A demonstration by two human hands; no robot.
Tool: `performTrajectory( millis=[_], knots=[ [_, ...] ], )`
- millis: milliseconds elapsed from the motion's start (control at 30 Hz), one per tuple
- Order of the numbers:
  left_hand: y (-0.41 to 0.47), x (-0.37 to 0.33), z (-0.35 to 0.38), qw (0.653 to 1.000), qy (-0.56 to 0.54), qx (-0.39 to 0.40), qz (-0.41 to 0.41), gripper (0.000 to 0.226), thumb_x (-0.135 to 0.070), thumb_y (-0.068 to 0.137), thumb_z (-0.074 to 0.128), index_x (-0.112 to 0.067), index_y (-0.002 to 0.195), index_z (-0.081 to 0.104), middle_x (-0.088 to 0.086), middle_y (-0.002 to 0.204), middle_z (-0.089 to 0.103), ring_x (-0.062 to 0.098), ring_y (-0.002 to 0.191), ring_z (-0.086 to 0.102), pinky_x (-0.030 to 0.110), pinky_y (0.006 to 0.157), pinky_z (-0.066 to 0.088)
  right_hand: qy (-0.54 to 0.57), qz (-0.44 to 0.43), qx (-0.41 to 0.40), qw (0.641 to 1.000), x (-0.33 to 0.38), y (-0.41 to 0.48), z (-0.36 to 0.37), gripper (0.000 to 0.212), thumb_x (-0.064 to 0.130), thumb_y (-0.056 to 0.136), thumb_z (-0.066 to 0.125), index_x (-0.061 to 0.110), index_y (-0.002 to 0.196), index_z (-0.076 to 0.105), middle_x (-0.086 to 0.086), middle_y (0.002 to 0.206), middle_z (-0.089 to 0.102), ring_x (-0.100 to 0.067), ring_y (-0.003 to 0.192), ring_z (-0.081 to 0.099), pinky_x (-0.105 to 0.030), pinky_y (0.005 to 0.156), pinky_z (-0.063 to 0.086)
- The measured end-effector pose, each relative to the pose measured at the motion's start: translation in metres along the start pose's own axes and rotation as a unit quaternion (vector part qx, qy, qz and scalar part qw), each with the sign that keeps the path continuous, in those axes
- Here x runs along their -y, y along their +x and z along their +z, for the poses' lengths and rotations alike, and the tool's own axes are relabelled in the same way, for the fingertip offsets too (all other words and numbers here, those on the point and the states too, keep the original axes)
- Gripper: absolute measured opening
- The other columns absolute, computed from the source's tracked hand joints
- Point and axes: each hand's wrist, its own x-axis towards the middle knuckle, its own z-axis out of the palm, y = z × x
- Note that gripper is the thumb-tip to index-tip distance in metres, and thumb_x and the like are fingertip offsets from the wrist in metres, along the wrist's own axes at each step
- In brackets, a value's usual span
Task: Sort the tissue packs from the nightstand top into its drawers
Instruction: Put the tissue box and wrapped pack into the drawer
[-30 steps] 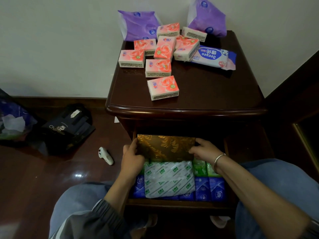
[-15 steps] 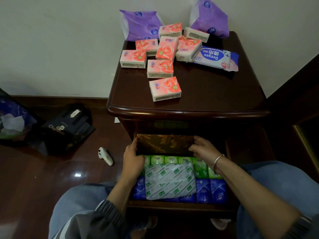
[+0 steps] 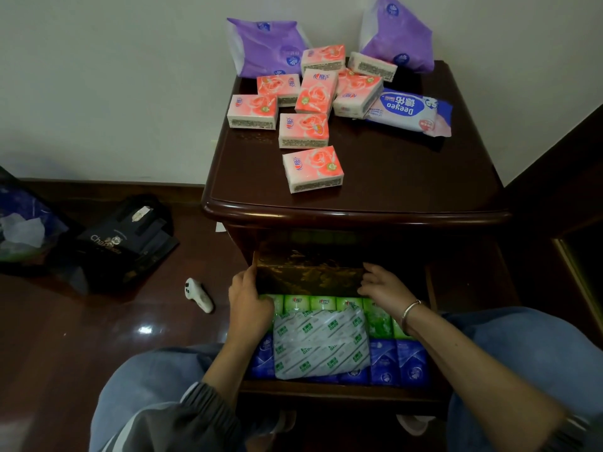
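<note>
Below the "Deeyeo" pack (image 3: 404, 112) (label upside down) — left hand (image 3: 249, 305), right hand (image 3: 381, 285) grip a gold box (image 3: 310, 272).

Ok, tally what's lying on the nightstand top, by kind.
Pink rose tissue packs: 8
Purple packs: 2
Deeyeo wipes pack: 1
Total: 11

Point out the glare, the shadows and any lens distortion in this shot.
Head view: a bright glare spot on the glossy floor; the gold box sits dim in shadow under the nightstand top; the wide-angle lens bows the frame edges; the pink packs read sharp.
</note>
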Motion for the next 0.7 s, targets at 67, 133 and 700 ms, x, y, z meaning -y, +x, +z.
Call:
performTrajectory(
  millis=[67,133,700],
  knots=[
    [-0.002,0.0,0.0,0.999,0.029,-0.013,0.0,0.064,0.003,0.078,0.045,-0.01,0.141,0.04,0.012,0.135,0.038,0.029,0.122,0.033,0.034,0.101,0.028,-0.022,-0.007,0.003,1.0,-0.001,0.0,0.002,0.067,0.0,0.089,0.054,0.01,0.148,0.022,-0.017,0.148,0.035,-0.024,0.135,0.038,-0.027,0.102,0.034],
    [-0.004,0.0,0.0,0.997,0.072,-0.029,0.004,0.064,0.001,0.08,0.048,-0.01,0.142,0.039,0.014,0.132,0.038,0.032,0.117,0.035,0.036,0.099,0.03,-0.036,-0.013,-0.003,0.999,-0.003,-0.001,0.003,0.065,0.002,0.09,0.053,0.01,0.147,0.024,-0.017,0.148,0.035,-0.024,0.135,0.037,-0.029,0.105,0.034],
    [-0.011,0.001,0.02,0.942,0.304,-0.006,0.139,0.053,-0.02,0.09,0.045,-0.019,0.142,0.039,0.003,0.147,0.036,0.021,0.138,0.028,0.037,0.1,0.029,-0.073,-0.036,0.008,0.997,-0.019,-0.003,0.013,0.045,0.006,0.089,0.052,0.021,0.131,0.051,-0.005,0.127,0.059,-0.017,0.109,0.054,-0.036,0.098,0.043]
  ],
)
